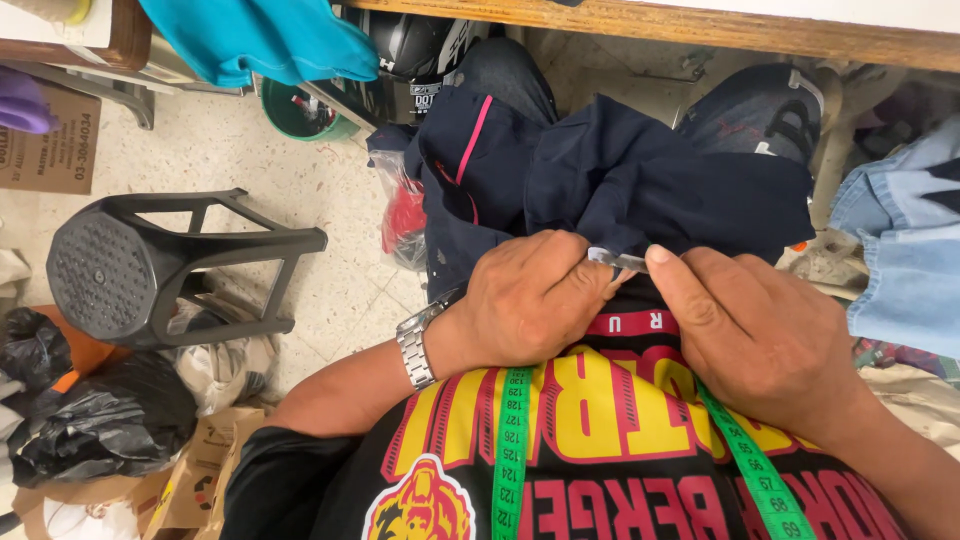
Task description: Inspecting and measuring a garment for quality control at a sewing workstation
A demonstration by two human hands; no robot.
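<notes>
The navy garment (640, 180) lay bunched in the lap at centre, pink piping showing at its left, a black stool (140, 265) well apart to the left. Left hand (530, 300) and right hand (760, 335) met at the garment's near edge, both pinched shut on a small pale metal piece (618, 260); what it was could not be told. Judged risk: loose folds could hide a layer, so the piece might catch the wrong cloth.

Brown cardboard box (48, 140) with dark print at upper left edge. Flattened tan cardboard boxes (195, 480) with black marks at lower left, beside black plastic bags (95, 420).
</notes>
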